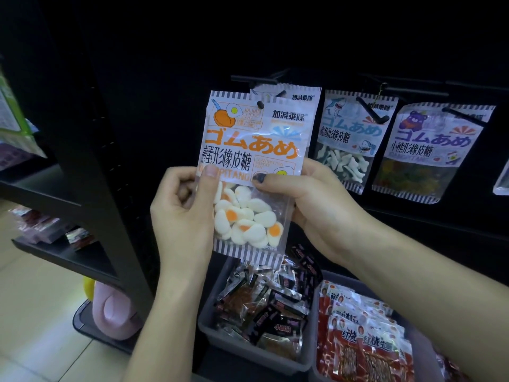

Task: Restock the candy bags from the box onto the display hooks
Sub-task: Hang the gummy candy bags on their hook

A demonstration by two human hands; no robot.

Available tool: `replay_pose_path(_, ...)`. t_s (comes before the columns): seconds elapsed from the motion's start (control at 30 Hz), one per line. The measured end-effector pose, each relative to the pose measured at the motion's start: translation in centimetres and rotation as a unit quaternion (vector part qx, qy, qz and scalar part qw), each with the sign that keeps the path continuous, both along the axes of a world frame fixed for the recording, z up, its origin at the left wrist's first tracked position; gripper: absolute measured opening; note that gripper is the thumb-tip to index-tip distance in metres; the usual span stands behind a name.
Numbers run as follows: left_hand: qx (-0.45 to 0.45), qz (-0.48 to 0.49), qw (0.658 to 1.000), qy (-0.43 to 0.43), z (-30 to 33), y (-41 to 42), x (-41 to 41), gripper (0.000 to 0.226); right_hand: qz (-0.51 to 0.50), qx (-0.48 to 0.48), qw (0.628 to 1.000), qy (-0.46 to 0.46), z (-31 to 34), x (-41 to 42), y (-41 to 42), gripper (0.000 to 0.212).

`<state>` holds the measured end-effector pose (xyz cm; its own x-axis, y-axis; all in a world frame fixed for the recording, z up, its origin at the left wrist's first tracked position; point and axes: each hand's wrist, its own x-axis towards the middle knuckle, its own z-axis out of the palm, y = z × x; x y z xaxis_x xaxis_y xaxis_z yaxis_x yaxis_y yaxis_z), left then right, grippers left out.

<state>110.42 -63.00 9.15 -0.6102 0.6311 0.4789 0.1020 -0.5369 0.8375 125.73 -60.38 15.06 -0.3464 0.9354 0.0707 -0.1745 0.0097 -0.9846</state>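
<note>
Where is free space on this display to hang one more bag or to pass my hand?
Free: the dark panel above the black hooks, and the dark strip left of the egg-candy bag that both hands hold. Crowded: to its right, the blue shark-candy bag and purple bear-candy bag hang edge to edge; below, the two grey bins are full of packets.

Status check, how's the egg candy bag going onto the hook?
Left hand and right hand both pinch the fried-egg gummy bag. Its hang hole sits at the hook tip. Another egg bag hangs behind; nothing blocking.
</note>
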Motion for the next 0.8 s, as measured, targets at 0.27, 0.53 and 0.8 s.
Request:
replay_pose_path(0.27, -0.087, -0.005, 0.996, 0.01, -2.3, 2.5, -0.2, 0.02, -0.013, -0.032, 0.999, -0.024, -0.3, 0.2, 2.4, 0.031)
replay_pose_path(0.53, -0.214, -0.015, 0.975, 0.051, -6.5, 4.0, 0.5, 0.033, -0.096, -0.02, 0.993, -0.065, 0.0, 0.2, 10.0, 0.029)
replay_pose_path(0.8, -0.25, -0.065, 0.955, 0.145, -8.8, 3.8, 2.6, 0.031, -0.126, -0.053, 0.988, -0.068, -0.3, 0.6, 14.6, 0.008)
